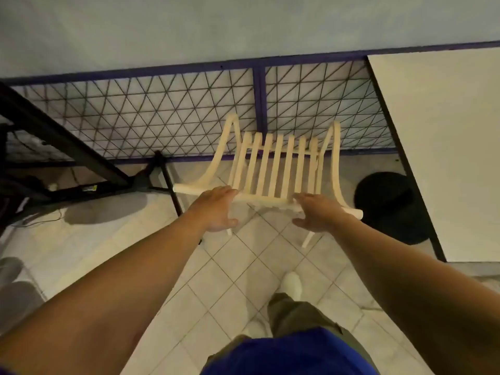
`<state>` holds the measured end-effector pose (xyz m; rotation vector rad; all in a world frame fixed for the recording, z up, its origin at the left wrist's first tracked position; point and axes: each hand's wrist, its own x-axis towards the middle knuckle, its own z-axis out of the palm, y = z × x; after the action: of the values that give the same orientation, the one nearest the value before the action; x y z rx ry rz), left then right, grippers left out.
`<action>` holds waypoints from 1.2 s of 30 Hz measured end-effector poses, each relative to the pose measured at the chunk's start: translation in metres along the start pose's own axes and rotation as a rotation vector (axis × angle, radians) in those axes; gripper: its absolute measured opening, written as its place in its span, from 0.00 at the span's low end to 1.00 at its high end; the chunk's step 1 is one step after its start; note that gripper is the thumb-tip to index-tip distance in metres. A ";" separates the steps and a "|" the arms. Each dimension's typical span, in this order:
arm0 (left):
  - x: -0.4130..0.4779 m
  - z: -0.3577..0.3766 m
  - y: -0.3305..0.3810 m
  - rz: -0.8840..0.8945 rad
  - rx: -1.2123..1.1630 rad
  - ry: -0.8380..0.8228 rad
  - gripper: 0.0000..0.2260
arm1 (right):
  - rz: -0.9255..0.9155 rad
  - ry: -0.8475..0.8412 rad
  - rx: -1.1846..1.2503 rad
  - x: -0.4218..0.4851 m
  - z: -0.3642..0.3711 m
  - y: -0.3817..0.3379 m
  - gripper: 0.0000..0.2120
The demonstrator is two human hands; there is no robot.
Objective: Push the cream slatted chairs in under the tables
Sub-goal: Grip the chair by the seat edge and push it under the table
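Cream slatted chair (270, 163) stands at 12 o'clock on the tiles, back toward you, between the dark table (54, 136) at 10 and the white table (446, 158) at 2, and under neither yet. Your left hand (216, 209) and right hand (319, 212) lie on its top rail (265, 199), fingers fairly straight, thumbs hanging clear, nothing clamped. It looks light and rigid. The thin slats are likely the weak part, so push from the rail. Legs may catch on the grout lines. Black round object (389, 207) sits close at 2. No brand readable; small yellow label (90, 188) at 9, illegible.
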<state>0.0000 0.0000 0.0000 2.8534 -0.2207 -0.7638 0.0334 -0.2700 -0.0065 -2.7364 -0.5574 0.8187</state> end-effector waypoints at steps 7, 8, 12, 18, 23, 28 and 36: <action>0.037 0.007 -0.005 -0.039 0.074 -0.115 0.33 | 0.041 -0.161 0.016 0.037 0.009 0.018 0.35; 0.041 0.008 -0.007 -0.040 0.089 -0.136 0.33 | 0.036 -0.177 0.011 0.039 0.008 0.019 0.35; 0.055 0.003 -0.008 -0.048 0.089 -0.204 0.32 | 0.056 -0.239 0.014 0.048 0.006 0.026 0.36; 0.084 0.000 -0.021 -0.005 0.051 -0.286 0.27 | 0.109 -0.259 0.014 0.060 0.014 0.041 0.31; 0.098 0.001 -0.031 0.018 0.120 -0.347 0.32 | 0.146 -0.256 0.042 0.065 0.018 0.040 0.34; 0.106 0.006 -0.034 0.021 0.146 -0.354 0.33 | 0.201 -0.263 0.039 0.062 0.017 0.034 0.37; 0.104 0.008 -0.032 0.061 0.173 -0.312 0.36 | 0.207 -0.195 0.017 0.052 0.017 0.032 0.34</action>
<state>0.0879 0.0103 -0.0636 2.8536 -0.4329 -1.2308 0.0733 -0.2751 -0.0560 -2.7485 -0.3032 1.1425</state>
